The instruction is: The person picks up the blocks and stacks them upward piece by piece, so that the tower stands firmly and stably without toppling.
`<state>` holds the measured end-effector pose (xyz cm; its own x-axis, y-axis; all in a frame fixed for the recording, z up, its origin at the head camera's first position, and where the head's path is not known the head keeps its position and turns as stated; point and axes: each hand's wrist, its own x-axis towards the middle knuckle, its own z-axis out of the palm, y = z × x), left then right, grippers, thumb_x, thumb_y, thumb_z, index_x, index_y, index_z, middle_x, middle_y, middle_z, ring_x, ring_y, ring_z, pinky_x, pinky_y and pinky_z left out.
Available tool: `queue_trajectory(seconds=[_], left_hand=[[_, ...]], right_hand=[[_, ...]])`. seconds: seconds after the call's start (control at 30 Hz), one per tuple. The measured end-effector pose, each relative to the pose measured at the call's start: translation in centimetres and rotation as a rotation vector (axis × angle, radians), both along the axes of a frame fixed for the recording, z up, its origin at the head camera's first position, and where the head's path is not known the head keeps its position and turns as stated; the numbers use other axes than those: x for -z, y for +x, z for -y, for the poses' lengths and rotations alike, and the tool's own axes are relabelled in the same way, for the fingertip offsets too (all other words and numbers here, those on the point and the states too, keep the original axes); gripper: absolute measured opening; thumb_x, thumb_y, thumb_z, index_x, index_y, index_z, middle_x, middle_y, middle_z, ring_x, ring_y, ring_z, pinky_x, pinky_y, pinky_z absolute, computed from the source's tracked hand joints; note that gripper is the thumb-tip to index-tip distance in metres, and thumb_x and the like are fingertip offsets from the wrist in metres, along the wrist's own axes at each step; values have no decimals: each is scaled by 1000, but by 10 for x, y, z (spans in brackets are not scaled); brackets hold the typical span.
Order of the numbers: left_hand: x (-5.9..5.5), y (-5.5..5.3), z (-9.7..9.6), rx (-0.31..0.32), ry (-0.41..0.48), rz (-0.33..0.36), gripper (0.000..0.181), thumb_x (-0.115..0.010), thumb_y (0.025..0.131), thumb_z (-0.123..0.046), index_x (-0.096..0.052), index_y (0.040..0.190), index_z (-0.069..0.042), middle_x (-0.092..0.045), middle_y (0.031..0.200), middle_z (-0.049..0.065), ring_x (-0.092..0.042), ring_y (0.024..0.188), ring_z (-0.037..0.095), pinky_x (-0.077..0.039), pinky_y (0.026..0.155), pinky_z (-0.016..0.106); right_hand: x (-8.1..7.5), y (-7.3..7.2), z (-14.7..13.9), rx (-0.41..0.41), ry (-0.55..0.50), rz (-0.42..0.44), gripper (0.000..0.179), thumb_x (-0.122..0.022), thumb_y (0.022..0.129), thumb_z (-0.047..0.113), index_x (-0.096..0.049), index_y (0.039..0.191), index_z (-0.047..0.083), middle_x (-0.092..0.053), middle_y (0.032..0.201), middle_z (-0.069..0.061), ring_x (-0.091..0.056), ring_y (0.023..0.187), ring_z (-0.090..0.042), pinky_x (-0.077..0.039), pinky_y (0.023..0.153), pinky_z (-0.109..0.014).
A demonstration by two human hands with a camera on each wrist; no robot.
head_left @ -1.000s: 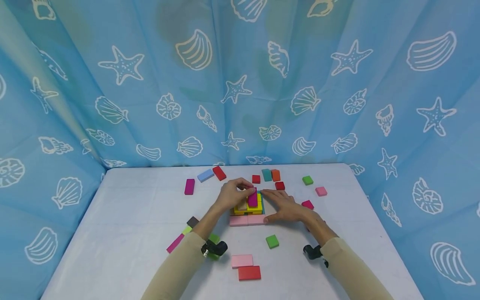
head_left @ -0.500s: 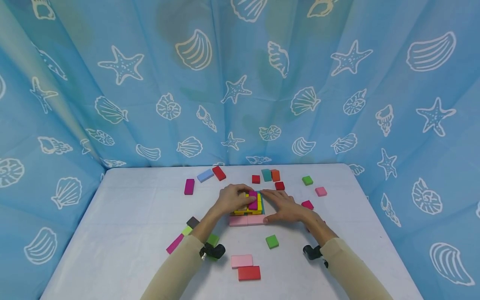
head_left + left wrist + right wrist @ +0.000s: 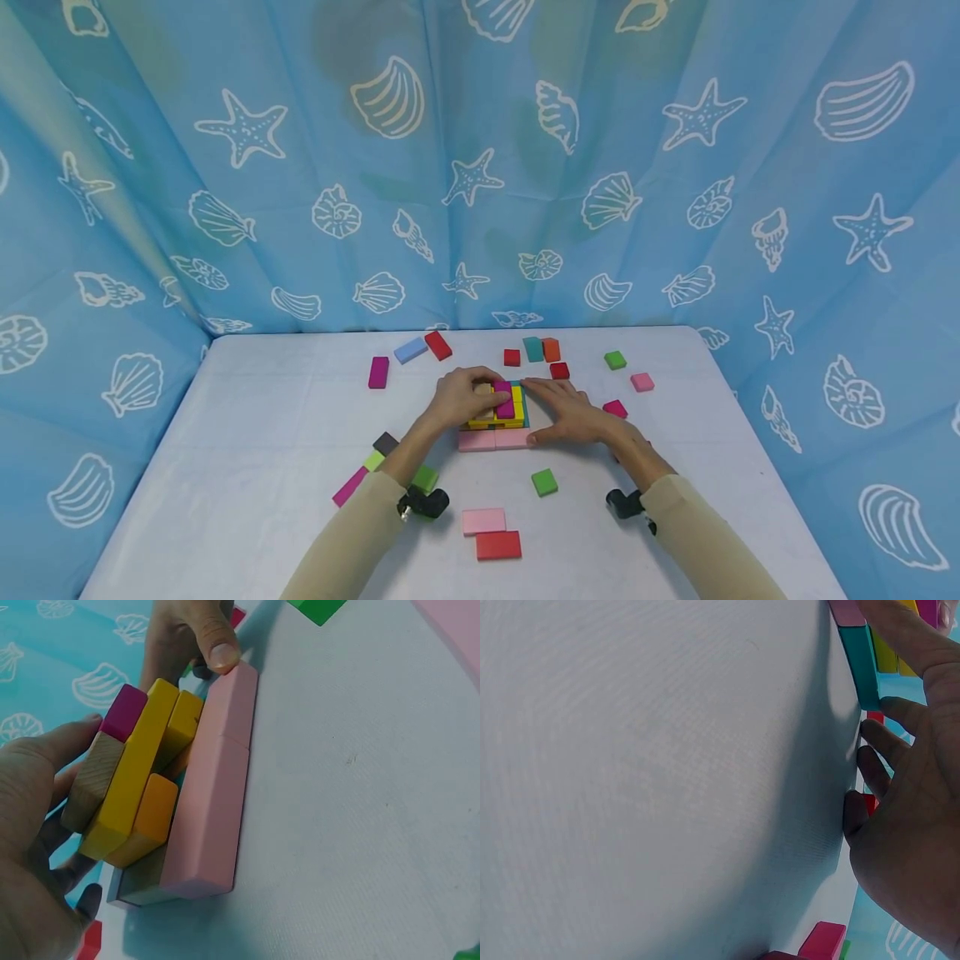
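Note:
A layered stack of blocks stands mid-table: pink blocks in front, a teal block on the right side, yellow blocks above. On top lie a bare wooden block and, alongside it, a magenta block. My left hand pinches the magenta block, which rests on the yellow layer; some of its fingers are hidden behind the stack. With fingers extended, my right hand steadies the right side, its thumb touching the end of the right pink block.
Loose blocks surround the stack. A pink block and a red block lie in front, a green block right of them. Behind are a blue block and an orange block. A shell-patterned curtain borders the table.
My left hand has lowered the magenta block onto the yellow layer and shifted it slightly left. The right hand has stayed in place.

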<state>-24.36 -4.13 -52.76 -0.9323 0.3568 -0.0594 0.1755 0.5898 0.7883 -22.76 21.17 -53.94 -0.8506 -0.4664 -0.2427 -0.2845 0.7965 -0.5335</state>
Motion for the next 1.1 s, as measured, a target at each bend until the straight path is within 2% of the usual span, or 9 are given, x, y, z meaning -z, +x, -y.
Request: queue_trajectory(seconds=[0.5, 0.93, 1.1], left_hand=[[0, 2, -2, -5, 10, 2, 43, -74, 87, -51, -71, 123, -26, -68, 116, -3, -55, 107, 20, -48, 88, 39], [1, 2, -1, -7, 15, 15, 42, -74, 88, -50, -71, 123, -27, -67, 115, -3, -55, 105, 19, -50, 83, 33], [1, 2, 0, -6, 9, 9, 42, -74, 88, -51, -71, 122, -27, -68, 114, -4, -55, 105, 20, -50, 84, 35]], right_hand=[[1, -1, 0, -3, 6, 16, 110, -87, 70, 51, -25, 160, 35, -25, 165, -1, -15, 152, -33, -14, 112, -74], [-1, 0, -1, -11, 0, 11, 110, -87, 71, 50, -25, 160, 34, -25, 165, -3, -16, 152, -35, -15, 112, -74], [-2, 0, 0, -8, -5, 16, 110, -87, 70, 50, -25, 160, 33, -25, 165, -3, -15, 152, -35, -14, 112, -75]])
